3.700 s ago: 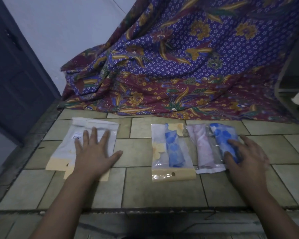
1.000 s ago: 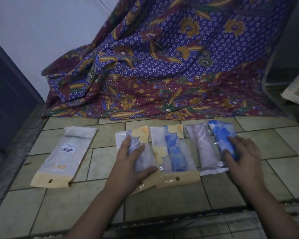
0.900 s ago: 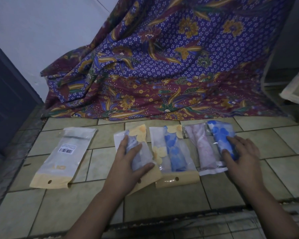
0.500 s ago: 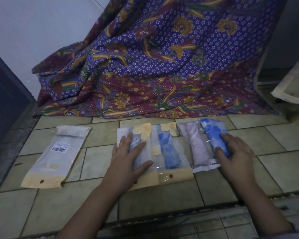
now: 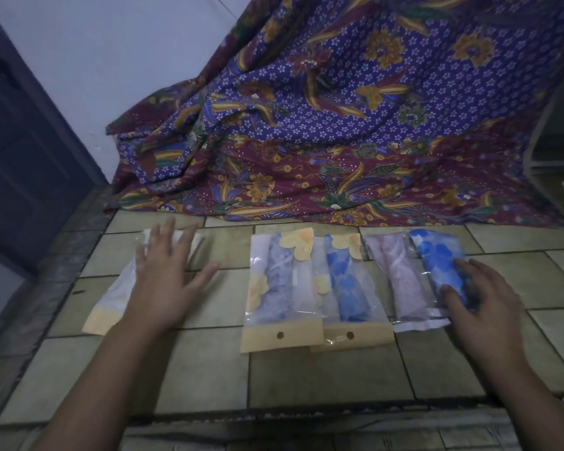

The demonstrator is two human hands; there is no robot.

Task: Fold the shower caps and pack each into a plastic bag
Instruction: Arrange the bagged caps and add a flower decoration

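Several plastic bags with folded shower caps lie in a row on the tiled floor. A pale blue-grey cap bag (image 5: 275, 288) and a blue-flowered cap bag (image 5: 347, 288) overlap in the middle. To their right lie a pink cap bag (image 5: 401, 281) and a bright blue cap bag (image 5: 438, 265). My right hand (image 5: 482, 304) rests flat on the bright blue one. My left hand (image 5: 166, 278), fingers spread and straight, is over a white plastic bag (image 5: 111, 304) at the left; contact cannot be told.
A purple and maroon patterned cloth (image 5: 355, 131) drapes down the wall onto the floor just behind the bags. A dark door (image 5: 17, 151) stands at the left. A step edge (image 5: 274, 415) runs along the near side of the tiles.
My left hand left the pale blue-grey cap bag in the middle and moved left over the white bag. My right hand stayed on the bright blue bag.
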